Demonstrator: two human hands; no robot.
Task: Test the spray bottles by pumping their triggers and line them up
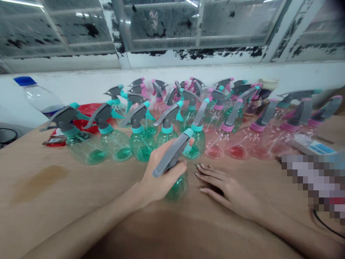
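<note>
My left hand (pixel 161 172) is wrapped round the neck of a green spray bottle (pixel 177 189) with a grey and turquoise trigger head. The bottle is close to the front of the other bottles, and my fingers cover its collar. My right hand (pixel 229 190) lies on the table to the right of that bottle, fingers stretched out and holding nothing. Just behind stands a row of green spray bottles (pixel 142 147) on the left and pink spray bottles (pixel 239 144) on the right, their grey trigger heads turned various ways.
More spray bottles crowd toward the wall on the wooden table (pixel 107 201). A large clear bottle with a blue cap (pixel 40 95) and a red plastic bag (pixel 88 111) are at the left. A white and blue box (pixel 314 145) lies at the right, near a blurred-out patch.
</note>
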